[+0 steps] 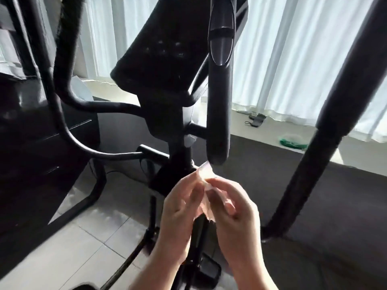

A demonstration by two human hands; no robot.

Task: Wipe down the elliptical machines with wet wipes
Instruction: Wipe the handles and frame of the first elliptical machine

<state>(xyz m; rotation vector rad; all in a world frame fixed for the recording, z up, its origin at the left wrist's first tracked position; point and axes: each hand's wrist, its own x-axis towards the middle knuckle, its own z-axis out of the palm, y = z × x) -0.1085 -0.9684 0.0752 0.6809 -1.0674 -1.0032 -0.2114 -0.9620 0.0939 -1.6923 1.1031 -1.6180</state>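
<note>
Below the black elliptical machine's (167,84) padded handle (218,114), 2 hands, left hand (180,214) and right hand (234,208), pinch 1 thin translucent wet wipe (206,174); white curtains (293,49) hang behind.

left hand (178,208): fingers curled, pinching | right hand (234,206): fingers curled, pinching

wipe (206,185) below handlebar (219,114)

An exercise room, perhaps in a home: a black elliptical (167,84) with console and handlebars stands on a tiled floor (83,243) before white curtains (293,55) over bright windows.
</note>
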